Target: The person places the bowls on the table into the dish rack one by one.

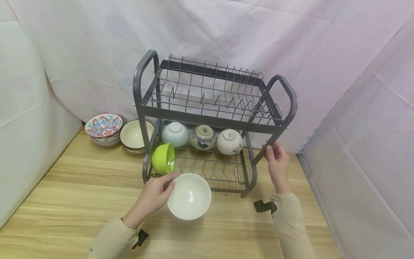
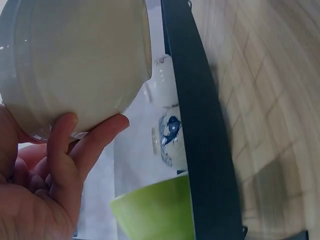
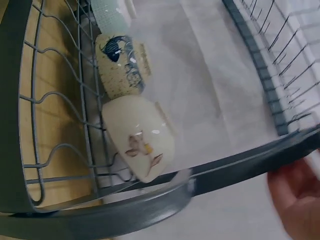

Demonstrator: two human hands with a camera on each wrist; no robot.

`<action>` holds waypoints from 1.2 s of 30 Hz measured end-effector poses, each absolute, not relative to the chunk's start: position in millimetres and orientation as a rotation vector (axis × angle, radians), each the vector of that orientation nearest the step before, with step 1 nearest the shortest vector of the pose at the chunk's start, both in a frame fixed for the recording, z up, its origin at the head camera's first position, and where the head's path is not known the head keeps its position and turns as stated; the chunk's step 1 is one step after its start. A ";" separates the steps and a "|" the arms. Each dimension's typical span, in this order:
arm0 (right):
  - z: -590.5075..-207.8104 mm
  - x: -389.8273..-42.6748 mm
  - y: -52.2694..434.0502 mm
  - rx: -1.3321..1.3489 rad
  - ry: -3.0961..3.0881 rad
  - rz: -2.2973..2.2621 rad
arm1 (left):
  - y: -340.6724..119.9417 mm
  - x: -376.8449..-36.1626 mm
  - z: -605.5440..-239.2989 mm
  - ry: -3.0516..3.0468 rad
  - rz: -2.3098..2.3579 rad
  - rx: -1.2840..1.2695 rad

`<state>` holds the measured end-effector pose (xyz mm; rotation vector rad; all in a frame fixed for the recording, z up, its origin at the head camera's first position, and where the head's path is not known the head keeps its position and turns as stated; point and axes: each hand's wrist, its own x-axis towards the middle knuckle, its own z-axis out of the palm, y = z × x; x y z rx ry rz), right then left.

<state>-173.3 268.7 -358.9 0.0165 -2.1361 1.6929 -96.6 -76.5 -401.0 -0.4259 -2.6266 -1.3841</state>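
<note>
My left hand (image 1: 155,192) grips a plain white bowl (image 1: 189,196) at its left rim, in front of the rack's lower tier. In the left wrist view, the fingers (image 2: 64,145) press against the bowl's underside (image 2: 80,60). On the right, my right hand (image 1: 277,162) holds the slanted side post of the grey dish rack (image 1: 210,118) between thumb and fingers. A lime green bowl (image 1: 163,158) leans on its side at the lower tier's left front. Behind it sit a pale blue bowl (image 1: 175,134), a fish-patterned bowl (image 1: 202,137) and a white flowered bowl (image 1: 229,142), all upside down.
Left of the rack, a patterned bowl (image 1: 103,126) tops one stack and a cream bowl (image 1: 134,135) tops another. Wire dividers line the rack's upper tier (image 1: 213,90). A pale cloth (image 1: 226,32) hangs behind the wooden table (image 1: 81,201).
</note>
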 end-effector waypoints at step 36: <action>-397.3 -63.3 157.1 1.510 -2.199 0.184 | -58.7 -101.0 -412.6 -2.670 -1.418 -0.521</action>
